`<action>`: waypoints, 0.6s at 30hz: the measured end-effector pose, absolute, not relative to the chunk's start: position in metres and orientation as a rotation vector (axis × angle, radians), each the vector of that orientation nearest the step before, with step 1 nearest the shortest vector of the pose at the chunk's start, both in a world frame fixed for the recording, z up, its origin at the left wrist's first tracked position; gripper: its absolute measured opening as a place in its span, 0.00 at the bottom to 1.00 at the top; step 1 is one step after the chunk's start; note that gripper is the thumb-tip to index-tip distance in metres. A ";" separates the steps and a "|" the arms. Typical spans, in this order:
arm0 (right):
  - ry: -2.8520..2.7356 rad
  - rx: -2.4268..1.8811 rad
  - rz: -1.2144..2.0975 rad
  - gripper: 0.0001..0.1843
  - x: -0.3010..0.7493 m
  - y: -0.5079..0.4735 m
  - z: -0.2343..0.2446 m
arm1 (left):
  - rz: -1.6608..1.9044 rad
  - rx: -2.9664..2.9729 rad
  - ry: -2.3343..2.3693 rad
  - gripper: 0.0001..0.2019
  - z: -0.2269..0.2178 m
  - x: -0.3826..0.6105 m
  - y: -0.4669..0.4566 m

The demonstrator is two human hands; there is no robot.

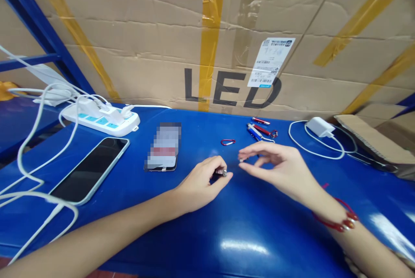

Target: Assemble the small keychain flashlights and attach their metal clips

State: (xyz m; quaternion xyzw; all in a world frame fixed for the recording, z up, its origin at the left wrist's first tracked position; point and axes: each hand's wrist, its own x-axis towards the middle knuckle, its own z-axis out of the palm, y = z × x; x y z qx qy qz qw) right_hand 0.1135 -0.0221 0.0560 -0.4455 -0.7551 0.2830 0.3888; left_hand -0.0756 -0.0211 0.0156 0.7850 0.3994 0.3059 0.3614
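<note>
My left hand (205, 178) is closed around a small tube (223, 173), whose round silver end points toward my right hand. Most of that tube is hidden by the fingers. Across a short gap, my right hand (275, 161) pinches thumb and fingertips close together over a tiny object that I cannot make out. Just behind the hands lies a red carabiner clip (228, 142). Near the right fingers are a blue penlight-like tube (253, 132), a red one with a clip (262, 130), and another short red tube (260, 121).
On the left are a smartphone (90, 170), a second phone (164, 148) and a white power strip (106, 123) with loose cables. A white charger (320, 127) with a looped cord sits at right. A large cardboard box (145, 53) stands along the back of the blue table (194, 234).
</note>
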 end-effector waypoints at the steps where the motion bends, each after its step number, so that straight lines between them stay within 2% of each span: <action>1: -1.925 -1.084 0.786 0.09 0.109 -0.026 0.056 | 0.784 2.031 1.015 0.06 0.015 -0.075 -0.021; 5: -1.935 -0.996 0.925 0.08 0.097 -0.035 0.052 | 0.764 2.030 0.977 0.03 0.016 -0.075 -0.021; 18: -1.839 -1.068 0.981 0.07 0.097 -0.032 0.045 | 0.772 2.061 0.917 0.03 0.014 -0.077 -0.022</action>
